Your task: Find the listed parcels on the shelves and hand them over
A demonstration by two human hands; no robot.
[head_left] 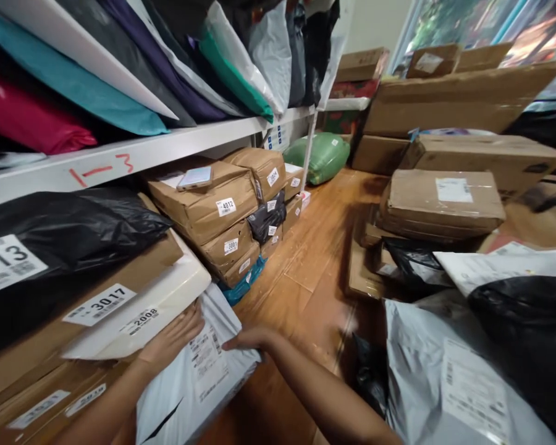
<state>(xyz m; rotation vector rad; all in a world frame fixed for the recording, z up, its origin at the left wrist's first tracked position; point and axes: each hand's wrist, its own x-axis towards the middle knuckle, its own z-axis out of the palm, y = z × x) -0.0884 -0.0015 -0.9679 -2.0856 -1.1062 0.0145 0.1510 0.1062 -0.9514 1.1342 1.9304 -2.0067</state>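
Observation:
A pale grey-white plastic mailer bag [199,377] with a printed shipping label [208,361] is tilted in front of the lower left shelf. My right hand [252,339] grips its right edge, one finger on top near the label and the others hidden beneath. My left hand [178,334] lies flat with fingers stretched out, at the bag's upper left side and against the white parcel [167,309] marked 2008. Over that parcel lie a cardboard box [152,272] marked 3017 and a black bag [74,228].
A white shelf edge [176,145] marked 1-3 runs above, with upright mailers on it. A phone [194,178] rests on stacked boxes [204,204]. Wooden floor [301,272] lies between these and boxes [440,204] and bags [426,371] at right. A green bag [327,157] is farther back.

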